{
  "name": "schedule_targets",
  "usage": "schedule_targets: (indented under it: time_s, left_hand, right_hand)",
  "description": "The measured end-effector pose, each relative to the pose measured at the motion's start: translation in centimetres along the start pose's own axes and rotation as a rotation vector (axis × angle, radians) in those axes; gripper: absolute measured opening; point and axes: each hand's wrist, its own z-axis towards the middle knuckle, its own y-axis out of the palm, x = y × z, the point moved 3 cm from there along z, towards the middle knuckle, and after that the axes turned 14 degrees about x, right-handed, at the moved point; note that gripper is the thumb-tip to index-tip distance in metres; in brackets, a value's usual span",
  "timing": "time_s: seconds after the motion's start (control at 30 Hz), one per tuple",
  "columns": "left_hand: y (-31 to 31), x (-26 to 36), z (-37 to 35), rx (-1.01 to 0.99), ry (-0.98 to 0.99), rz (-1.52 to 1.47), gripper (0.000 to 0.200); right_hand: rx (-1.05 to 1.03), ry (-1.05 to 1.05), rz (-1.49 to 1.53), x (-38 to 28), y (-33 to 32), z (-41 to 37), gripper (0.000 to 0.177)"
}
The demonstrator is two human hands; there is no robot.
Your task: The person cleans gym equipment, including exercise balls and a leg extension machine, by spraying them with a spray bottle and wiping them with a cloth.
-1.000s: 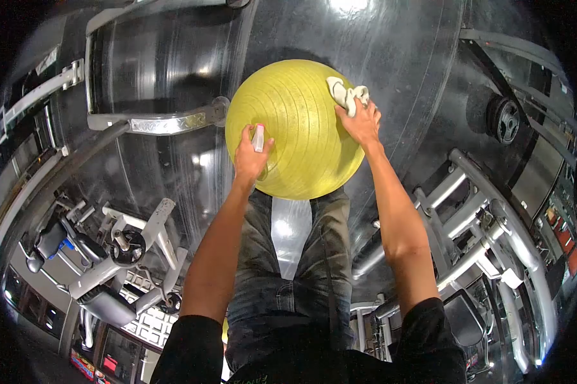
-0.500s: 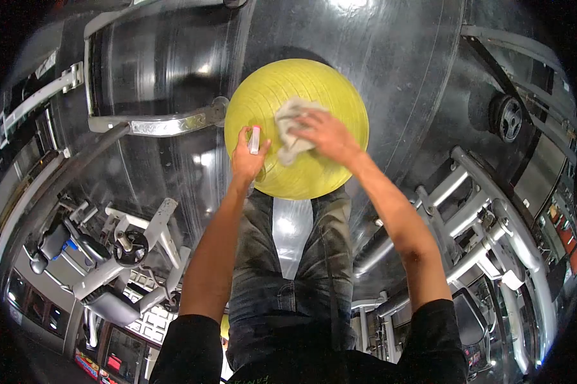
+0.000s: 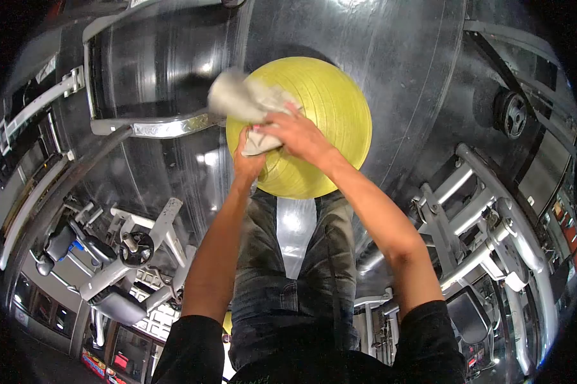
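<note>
A large yellow exercise ball (image 3: 327, 121) rests between the person's legs. My right hand (image 3: 298, 136) is closed on a pale cloth (image 3: 259, 102) over the ball's left part; the cloth's far end is blurred and sticks out past the ball's left edge. At the ball's lower left side is my left hand (image 3: 250, 157), its fingers partly covered by the cloth. A small white bottle with a pink top was in that hand earlier; now only a bit of pink shows beside the cloth.
Dark, shiny floor (image 3: 391, 77) surrounds the ball. A metal frame (image 3: 173, 126) reaches toward its left side. Gym machines stand at the lower left (image 3: 119, 275) and right (image 3: 480, 224), and a weight plate (image 3: 513, 114) is at the upper right.
My right hand has moved left across the ball with the cloth, whose loose end has swung to the upper left. The cloth now covers the bottle and part of my left hand.
</note>
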Motion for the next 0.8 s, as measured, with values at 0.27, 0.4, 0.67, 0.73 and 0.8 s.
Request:
schedule_targets:
  time_s: [0.27, 0.4, 0.67, 0.73, 0.8]
  left_hand:
    - [-0.1, 4.0, 0.0, -0.01, -0.109, 0.379, 0.06]
    - [-0.3, 3.4, -0.1, 0.013, -0.037, 0.402, 0.06]
    - [-0.8, 4.2, 0.0, -0.028, -0.132, 0.4, 0.065]
    - [-0.6, 3.1, 0.2, -0.009, -0.093, 0.408, 0.066]
    - [-0.3, 3.0, 0.2, 0.013, -0.046, 0.413, 0.067]
  right_hand:
    - [0.09, 0.268, -0.156, 8.7, -5.3, -1.3, 0.052]
    - [0.185, 0.683, -0.167, 10.4, -6.3, -5.2, 0.054]
    - [0.35, 0.932, 0.393, 5.8, -6.6, -13.2, 0.051]
    - [0.433, 1.143, 0.558, 5.3, -8.4, -12.3, 0.056]
    - [0.46, 1.159, 0.271, 8.5, -8.3, -13.4, 0.058]
